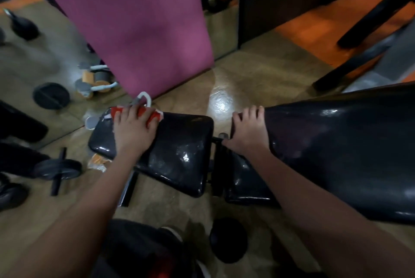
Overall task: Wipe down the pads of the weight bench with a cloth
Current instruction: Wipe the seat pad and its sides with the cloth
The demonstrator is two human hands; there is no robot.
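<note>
L hand [132, 129] lies palm-down on the red & white cloth [151, 114], fingers spread flat and pressing it onto the far edge of the small black seat pad [179, 154]; cloth is bunched under the fingers, sticking out on both sides of the hand; pad surface is glossy w/ wet-looking smears near its middle. R hand [248, 131] rests on the narrow near end of the long black back pad [336, 149], fingers curled over the far edge, thumb down by the metal joint [221, 137] between the two pads; it grips the pad edge, no cloth in it. Both pads sit on a black frame, seat pad to the L, back pad running off to the R. Floor [247, 80] is tan, shiny; a purple mat [139, 26] stands upright behind the seat pad; an ab wheel [57, 171] lies on the floor at L, near a round weight plate [51, 95]; a kettlebell [23, 27] sits further back L.
</note>
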